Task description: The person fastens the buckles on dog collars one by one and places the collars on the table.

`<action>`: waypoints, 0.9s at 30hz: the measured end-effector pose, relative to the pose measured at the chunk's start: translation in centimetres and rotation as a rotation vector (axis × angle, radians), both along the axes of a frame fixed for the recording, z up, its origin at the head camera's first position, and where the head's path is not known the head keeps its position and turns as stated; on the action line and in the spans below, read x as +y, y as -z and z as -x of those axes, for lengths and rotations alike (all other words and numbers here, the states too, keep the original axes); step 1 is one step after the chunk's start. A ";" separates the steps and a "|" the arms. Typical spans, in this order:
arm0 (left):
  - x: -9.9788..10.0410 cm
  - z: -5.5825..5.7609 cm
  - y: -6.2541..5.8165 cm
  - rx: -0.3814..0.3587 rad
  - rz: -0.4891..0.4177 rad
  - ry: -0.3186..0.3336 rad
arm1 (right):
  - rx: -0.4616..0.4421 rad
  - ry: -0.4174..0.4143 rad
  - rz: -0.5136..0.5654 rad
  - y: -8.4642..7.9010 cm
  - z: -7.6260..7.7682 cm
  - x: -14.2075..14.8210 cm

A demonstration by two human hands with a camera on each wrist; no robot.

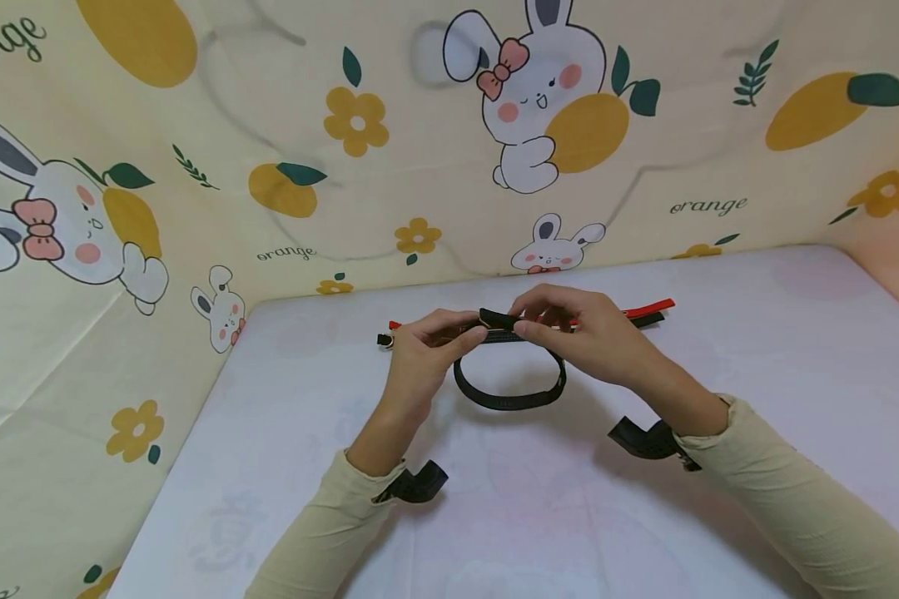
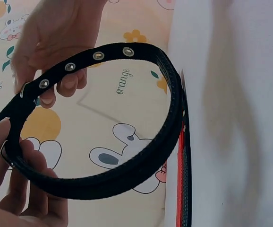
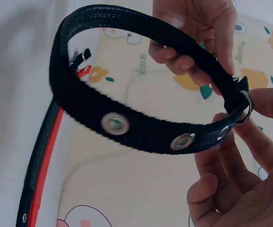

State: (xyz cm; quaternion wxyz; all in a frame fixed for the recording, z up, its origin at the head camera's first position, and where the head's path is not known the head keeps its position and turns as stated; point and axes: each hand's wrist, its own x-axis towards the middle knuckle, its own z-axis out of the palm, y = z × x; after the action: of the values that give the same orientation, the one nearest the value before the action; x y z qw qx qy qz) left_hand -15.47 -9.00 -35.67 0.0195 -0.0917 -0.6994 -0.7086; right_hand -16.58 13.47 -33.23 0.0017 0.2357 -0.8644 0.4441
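Two pale sleeves (image 1: 322, 532) nearest, one per arm; two black wrist pieces (image 1: 419, 482), one at each cuff. Two bare hands beyond, near each other. Left hand (image 1: 423, 353): thumb and bent fingertips nearly together, pinching a looped black strap (image 1: 509, 403) at its joined part. Right hand (image 1: 584, 337): same loop, thumb and fingertips closed on the strap just beside the left's grip, other fingers loosely bent. One loop, in front of the hands over the white table (image 1: 509, 516); whether its lower edge touches the cloth, cannot tell. Left wrist view counts four eyelets (image 2: 128, 51) along the loop and two metal rings (image 2: 25, 90) near the fingers. Behind, lying lengthwise close together on the table: one red strap (image 1: 655, 308), one flat black strap (image 1: 648, 320). Farthest, one patterned cloth (image 1: 434, 166), four rabbits plainly visible in the head view, two large, two small.
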 end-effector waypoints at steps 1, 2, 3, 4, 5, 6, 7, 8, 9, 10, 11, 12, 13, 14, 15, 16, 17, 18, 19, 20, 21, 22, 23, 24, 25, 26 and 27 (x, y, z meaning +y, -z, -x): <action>0.0 0.0 0.0 0.000 0.006 0.003 | -0.006 0.006 -0.008 0.0 0.0 0.0; 0.0 -0.1 0.0 -0.002 0.014 0.003 | -0.010 0.012 -0.015 0.0 -0.1 0.0; 0.1 -0.1 0.1 -0.004 0.022 0.004 | -0.012 0.018 -0.023 0.0 -0.1 0.0; 0.1 -0.1 0.1 -0.005 0.029 0.003 | -0.010 0.025 -0.030 0.0 -0.1 0.0; 0.1 -0.1 0.1 -0.006 0.033 0.002 | -0.006 0.032 -0.036 0.0 -0.1 -0.1; 0.1 -0.1 0.2 -0.006 0.037 0.000 | -0.002 0.037 -0.040 0.0 -0.1 -0.1; 0.1 -0.1 0.2 -0.007 0.039 -0.003 | 0.003 0.042 -0.044 0.0 0.0 -0.1; 0.2 -0.1 0.2 -0.009 0.041 -0.006 | 0.010 0.047 -0.049 0.0 0.0 -0.2; 0.2 -0.1 0.2 -0.011 0.041 -0.009 | 0.015 0.053 -0.056 0.1 0.0 -0.2; 0.2 -0.1 0.2 -0.013 0.039 -0.012 | 0.019 0.056 -0.061 0.1 0.0 -0.2; 0.3 -0.2 0.2 -0.016 0.037 -0.014 | 0.022 0.059 -0.067 0.1 0.0 -0.3; 0.3 -0.2 0.3 -0.020 0.034 -0.017 | 0.022 0.060 -0.072 0.1 0.0 -0.3; 0.3 -0.2 0.3 -0.024 0.028 -0.020 | 0.023 0.060 -0.079 0.1 0.0 -0.3; 0.4 -0.1 0.3 -0.026 0.021 -0.022 | 0.024 0.059 -0.085 0.1 0.0 -0.3; 0.4 -0.1 0.4 -0.029 0.015 -0.024 | 0.024 0.057 -0.087 0.1 -0.1 -0.4; 0.4 -0.1 0.4 -0.033 0.010 -0.026 | 0.026 0.053 -0.090 0.1 -0.1 -0.4; 0.5 -0.1 0.4 -0.035 0.006 -0.028 | 0.029 0.049 -0.091 0.2 -0.1 -0.4; 0.5 -0.1 0.4 -0.037 0.002 -0.031 | 0.032 0.045 -0.091 0.2 -0.1 -0.4; 0.5 -0.1 0.4 -0.040 0.000 -0.033 | 0.038 0.043 -0.093 0.2 -0.1 -0.4; 0.5 -0.1 0.4 -0.044 -0.002 -0.035 | 0.046 0.041 -0.095 0.2 -0.1 -0.3; 0.6 -0.1 0.4 -0.049 -0.004 -0.036 | 0.052 0.042 -0.099 0.3 -0.1 -0.3; 0.6 -0.1 0.5 -0.053 -0.006 -0.037 | 0.060 0.042 -0.102 0.3 -0.1 -0.3; 0.6 -0.1 0.5 -0.057 -0.007 -0.037 | 0.065 0.043 -0.105 0.3 0.0 -0.3; 0.6 -0.1 0.5 -0.062 -0.005 -0.038 | 0.071 0.044 -0.109 0.3 0.0 -0.2; 0.6 -0.1 0.5 -0.067 -0.004 -0.038 | 0.076 0.046 -0.114 0.3 0.0 -0.2; 0.7 -0.1 0.5 -0.069 -0.002 -0.039 | 0.079 0.045 -0.116 0.3 0.0 -0.2; 0.7 -0.1 0.5 -0.072 0.000 -0.040 | 0.079 0.046 -0.118 0.3 0.0 -0.2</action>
State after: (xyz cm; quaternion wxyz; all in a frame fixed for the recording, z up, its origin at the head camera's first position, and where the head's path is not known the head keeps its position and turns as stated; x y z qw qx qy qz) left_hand -15.39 -8.33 -36.20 0.0085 -0.0521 -0.7013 -0.7109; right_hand -16.58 13.24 -33.53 0.0322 0.2331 -0.8935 0.3825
